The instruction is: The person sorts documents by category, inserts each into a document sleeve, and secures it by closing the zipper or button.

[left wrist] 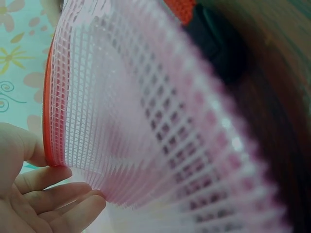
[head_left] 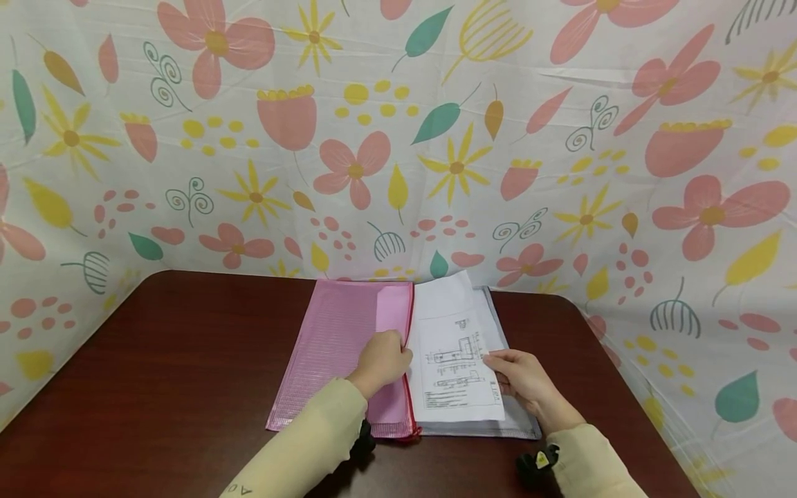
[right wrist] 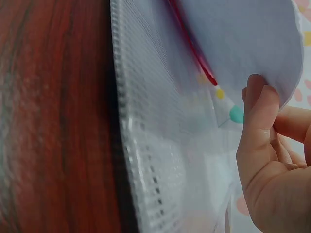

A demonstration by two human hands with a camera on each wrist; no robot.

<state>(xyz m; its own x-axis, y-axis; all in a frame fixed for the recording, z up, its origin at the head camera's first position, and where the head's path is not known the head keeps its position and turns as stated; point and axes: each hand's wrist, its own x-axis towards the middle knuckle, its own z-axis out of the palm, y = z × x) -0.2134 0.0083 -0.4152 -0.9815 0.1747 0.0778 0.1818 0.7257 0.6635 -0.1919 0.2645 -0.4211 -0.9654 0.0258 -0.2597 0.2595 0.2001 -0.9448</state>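
Note:
A pink mesh zipper pouch (head_left: 324,353) lies on the table, its red zip edge (left wrist: 47,107) pinched between the thumb and forefinger of my left hand (head_left: 382,360). My right hand (head_left: 526,384) pinches the right edge of a white printed sheet (head_left: 454,373) with line drawings and text. The sheet's left side meets the pouch's red zip edge; how far it reaches inside cannot be told. Beneath the sheet is a grey-edged clear mesh pouch (head_left: 519,418). The right wrist view shows the sheet curving up above this clear pouch (right wrist: 160,160).
The dark reddish-brown table (head_left: 156,387) extends on both sides of the pouches. A white cloth with printed flowers (head_left: 373,104) hangs behind it and along its sides. Black wrist straps (head_left: 535,465) sit on both wrists, next to the cream sleeves.

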